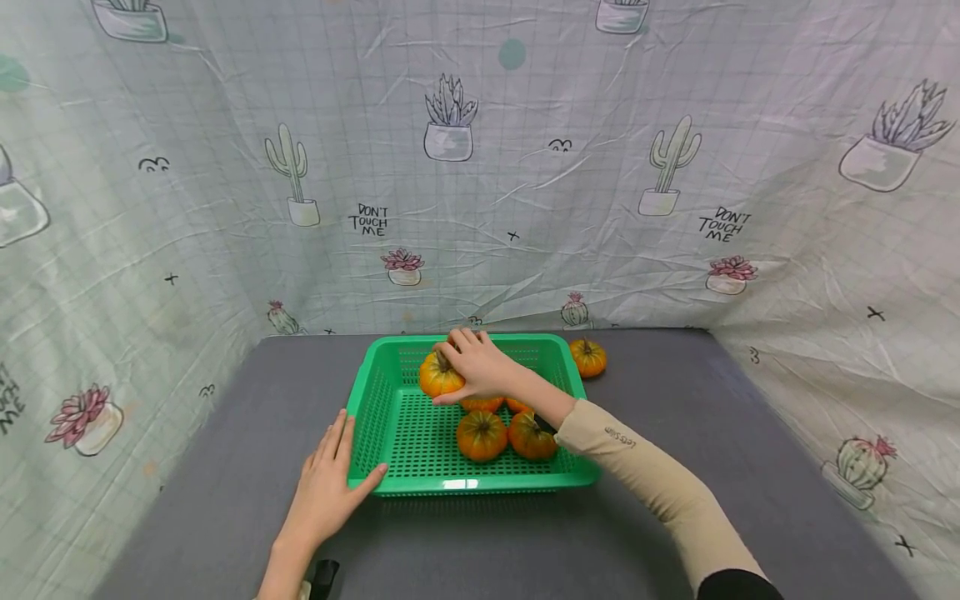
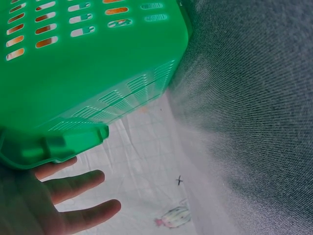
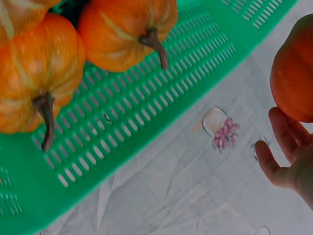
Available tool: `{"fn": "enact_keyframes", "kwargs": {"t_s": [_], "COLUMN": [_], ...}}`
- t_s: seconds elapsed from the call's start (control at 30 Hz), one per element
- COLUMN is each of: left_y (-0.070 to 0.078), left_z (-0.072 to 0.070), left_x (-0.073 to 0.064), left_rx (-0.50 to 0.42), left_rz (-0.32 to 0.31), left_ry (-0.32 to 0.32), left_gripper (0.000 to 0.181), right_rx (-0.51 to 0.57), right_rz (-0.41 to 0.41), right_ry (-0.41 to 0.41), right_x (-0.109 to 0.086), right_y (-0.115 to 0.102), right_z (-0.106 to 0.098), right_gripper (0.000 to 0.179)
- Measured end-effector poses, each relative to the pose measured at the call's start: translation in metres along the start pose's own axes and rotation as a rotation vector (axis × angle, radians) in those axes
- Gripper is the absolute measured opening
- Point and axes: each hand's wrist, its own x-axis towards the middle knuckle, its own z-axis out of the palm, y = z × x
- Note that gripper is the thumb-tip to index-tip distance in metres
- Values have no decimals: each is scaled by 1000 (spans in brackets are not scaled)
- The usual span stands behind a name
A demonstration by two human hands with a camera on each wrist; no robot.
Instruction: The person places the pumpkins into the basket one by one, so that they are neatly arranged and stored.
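Observation:
A small orange pumpkin (image 1: 440, 375) is in my right hand (image 1: 483, 367), held over the left back part of a green plastic basket (image 1: 480, 483). In the right wrist view, fingertips of the right hand (image 3: 298, 166) touch the underside of this pumpkin (image 3: 296, 73). Several more pumpkins (image 1: 482, 436) sit in the basket's right half, some partly hidden behind the right hand and forearm. My left hand (image 1: 322, 487) rests at the basket's left front corner with its fingers extended. From the left wrist, the left fingers (image 2: 78, 186) appear spread beside the basket wall (image 2: 98, 63).
Another pumpkin (image 1: 588, 357) lies on the grey table (image 1: 225, 500), outside the basket's back right corner. A pale cloth (image 1: 525, 167) printed with cacti and potted plants hangs behind the table and at both sides.

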Motion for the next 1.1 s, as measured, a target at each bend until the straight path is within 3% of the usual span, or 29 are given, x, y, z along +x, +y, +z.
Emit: {"fn": "enact_keyframes", "kwargs": {"t_s": [0.57,1.1], "left_y": [2,0], "left_z": [-2,1], "left_x": [1,0], "left_rx": [5,-7], "left_rz": [-9,-5], "left_ry": [-17,0], "left_gripper": [89,85], "right_rx": [0,9], "right_rz": [135,157], "right_ry": [-77,-172], "right_x": [21,34], "right_y": [-8,-10], "right_z": [40,55], "right_gripper": [77,76]}}
